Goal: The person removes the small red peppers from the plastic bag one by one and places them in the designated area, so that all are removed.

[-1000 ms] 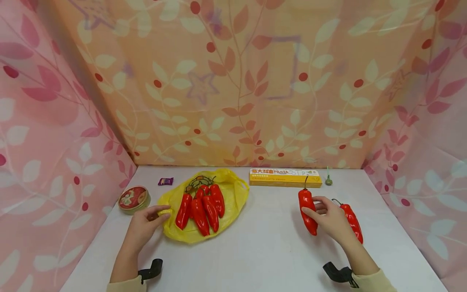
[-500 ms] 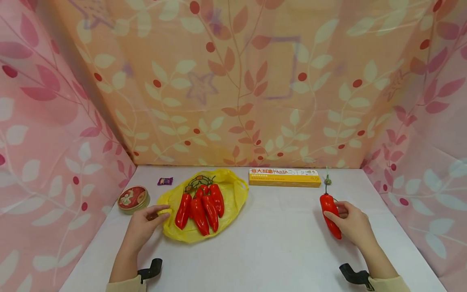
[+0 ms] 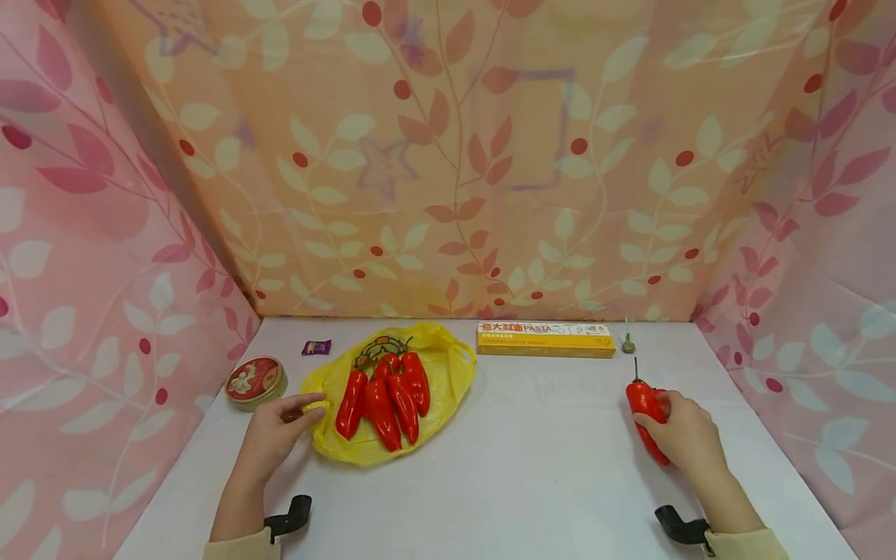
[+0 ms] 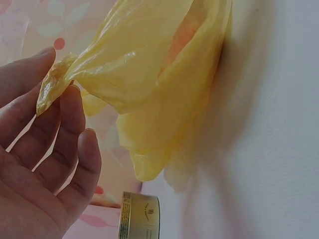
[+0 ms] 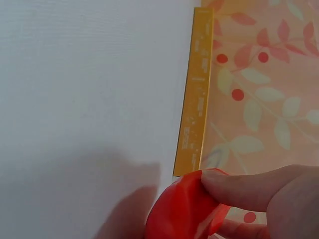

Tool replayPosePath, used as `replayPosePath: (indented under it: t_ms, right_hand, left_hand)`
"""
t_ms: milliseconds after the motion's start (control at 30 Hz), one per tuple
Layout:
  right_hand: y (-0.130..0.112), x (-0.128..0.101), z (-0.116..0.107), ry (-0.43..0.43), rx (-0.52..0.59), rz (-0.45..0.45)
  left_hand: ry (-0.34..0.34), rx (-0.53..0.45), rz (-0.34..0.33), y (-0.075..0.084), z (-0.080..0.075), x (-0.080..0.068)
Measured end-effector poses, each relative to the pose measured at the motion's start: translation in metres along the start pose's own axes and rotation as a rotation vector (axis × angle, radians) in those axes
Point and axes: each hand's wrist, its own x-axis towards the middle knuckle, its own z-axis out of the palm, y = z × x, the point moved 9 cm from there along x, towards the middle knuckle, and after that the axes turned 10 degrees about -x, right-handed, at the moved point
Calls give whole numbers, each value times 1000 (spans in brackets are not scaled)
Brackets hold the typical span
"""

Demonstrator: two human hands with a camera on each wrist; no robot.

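Note:
My left hand (image 3: 269, 443) pinches the near-left edge of a yellow plastic bag (image 3: 444, 389) spread on the table. The left wrist view shows the bag's gathered corner (image 4: 56, 82) between the fingertips. Several glossy red chili peppers (image 3: 383, 412) lie together on the bag, stems toward the back. Far to the right, my right hand (image 3: 689, 439) grips another red chili pepper (image 3: 640, 403) between thumb and fingers, stem pointing away. A second loose pepper (image 3: 659, 393) lies behind it, mostly hidden by the hand. In the right wrist view, the thumb (image 5: 239, 189) presses the held pepper (image 5: 177, 211).
A yellow and white pasta box (image 3: 546, 341) lies along the back edge, with a small green stemmed item (image 3: 628, 347) at its right. At the left are a round red-lidded tin (image 3: 255, 381) and a purple wrapped sweet (image 3: 316, 348). Patterned cloth walls (image 3: 455, 194) enclose the table.
My right hand has carried the chili pepper rightward and slightly down, over to the loose pepper at the right. The left hand and the bag have stayed in place.

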Motion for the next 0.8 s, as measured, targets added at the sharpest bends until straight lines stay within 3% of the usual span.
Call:
replayPosePath:
  t_ms: [800]
  right_hand:
    - [1, 2, 14, 50, -103, 4]
  left_hand:
    - [2, -6, -8, 0, -1, -2]
